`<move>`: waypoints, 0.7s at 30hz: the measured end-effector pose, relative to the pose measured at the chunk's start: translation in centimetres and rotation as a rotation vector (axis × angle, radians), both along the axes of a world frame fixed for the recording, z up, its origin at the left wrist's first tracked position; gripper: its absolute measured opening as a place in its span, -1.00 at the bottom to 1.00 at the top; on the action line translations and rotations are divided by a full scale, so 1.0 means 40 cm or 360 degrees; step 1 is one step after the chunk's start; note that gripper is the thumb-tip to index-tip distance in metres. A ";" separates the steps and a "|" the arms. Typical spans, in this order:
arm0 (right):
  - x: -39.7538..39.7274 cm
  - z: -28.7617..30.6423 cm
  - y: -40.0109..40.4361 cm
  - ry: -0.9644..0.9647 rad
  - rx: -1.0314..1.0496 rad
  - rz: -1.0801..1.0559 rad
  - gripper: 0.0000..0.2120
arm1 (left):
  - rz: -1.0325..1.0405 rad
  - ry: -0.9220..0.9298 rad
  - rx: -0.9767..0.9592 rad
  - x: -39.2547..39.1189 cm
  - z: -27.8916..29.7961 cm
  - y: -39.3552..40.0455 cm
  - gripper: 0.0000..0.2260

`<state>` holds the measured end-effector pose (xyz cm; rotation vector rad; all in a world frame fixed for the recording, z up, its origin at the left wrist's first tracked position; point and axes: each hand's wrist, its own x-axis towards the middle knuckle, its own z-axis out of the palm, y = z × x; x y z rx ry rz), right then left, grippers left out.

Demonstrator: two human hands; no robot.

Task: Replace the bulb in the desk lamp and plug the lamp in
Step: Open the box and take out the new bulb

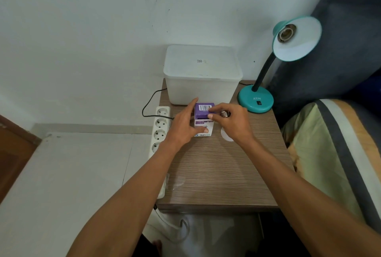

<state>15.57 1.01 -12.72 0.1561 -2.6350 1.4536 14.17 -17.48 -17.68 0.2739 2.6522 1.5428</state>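
At right, a teal metal desk lamp; at centre, a purple-and-white cardboard bulb box on the brown wood-grain table.

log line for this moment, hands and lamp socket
left hand: holds bulb box | right hand: holds bulb | lamp socket: empty
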 end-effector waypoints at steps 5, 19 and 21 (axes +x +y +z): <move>0.002 -0.009 0.005 0.0045 0.0115 0.0017 -0.76 | -0.0011 0.0034 -0.0022 -0.004 -0.011 0.000 0.02; 0.031 -0.004 0.011 -0.0013 0.0278 0.0105 -0.74 | -0.0053 0.0358 -0.0057 0.011 -0.044 0.012 -0.27; 0.038 -0.001 0.017 -0.0087 0.0240 0.0126 -0.65 | -0.0073 0.0357 -0.0055 0.010 -0.042 0.008 -0.31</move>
